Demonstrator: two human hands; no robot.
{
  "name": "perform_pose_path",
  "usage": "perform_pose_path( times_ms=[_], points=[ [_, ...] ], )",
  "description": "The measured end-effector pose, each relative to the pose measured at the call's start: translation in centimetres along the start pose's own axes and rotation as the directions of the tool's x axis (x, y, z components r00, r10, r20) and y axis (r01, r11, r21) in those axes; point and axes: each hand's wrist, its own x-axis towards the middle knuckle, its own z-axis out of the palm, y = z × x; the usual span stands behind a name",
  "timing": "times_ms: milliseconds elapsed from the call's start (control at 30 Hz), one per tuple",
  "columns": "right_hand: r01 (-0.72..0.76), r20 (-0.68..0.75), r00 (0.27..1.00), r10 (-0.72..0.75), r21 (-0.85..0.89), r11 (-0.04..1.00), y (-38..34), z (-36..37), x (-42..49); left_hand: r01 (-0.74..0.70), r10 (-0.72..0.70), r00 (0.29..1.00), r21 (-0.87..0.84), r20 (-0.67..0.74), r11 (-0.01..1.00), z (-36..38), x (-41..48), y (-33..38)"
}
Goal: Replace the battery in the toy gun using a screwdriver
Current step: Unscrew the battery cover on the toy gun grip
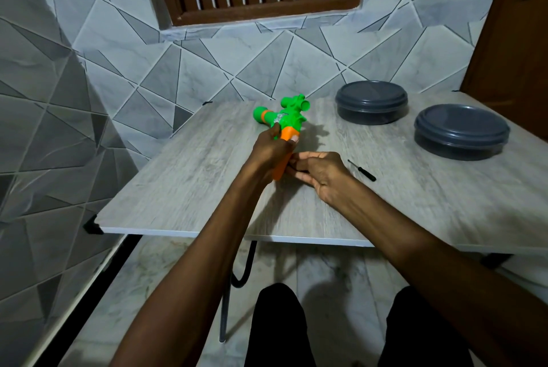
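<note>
Grey wood-grain table (184, 177) by tiled wall (89, 70): L hand (268, 149) grips green/orange toy gun (284, 122) at top of its orange grip, R hand (318, 177) pinches grip's bottom end w/ curled fingers, screwdriver (361, 170) lying just right of R hand.

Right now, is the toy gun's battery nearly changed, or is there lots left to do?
Done: nothing I can confirm. In hand: the left hand grips the toy gun; the right hand touches the bottom of its orange grip. The screwdriver lies on the table, unheld. Left: no battery shows and any cover is hidden, so probably most of it.
</note>
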Motion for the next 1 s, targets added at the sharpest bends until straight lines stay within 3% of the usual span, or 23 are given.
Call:
perform_pose_path(
  times_ms=[667, 1000],
  points=[
    [0.062, -0.107, 0.992, -0.065, -0.035, 0.997, 0.0, 0.5, -0.2, -0.023, 0.023, 1.000, -0.015, -0.009, 1.000, 0.1, 0.3, -0.6],
    [0.103, -0.051, 0.993, -0.108, -0.089, 0.991, -0.2, 0.4, -0.4, -0.003, -0.001, 1.000, -0.236, -0.015, 0.972, 0.0, 0.1, -1.0]
  ],
)
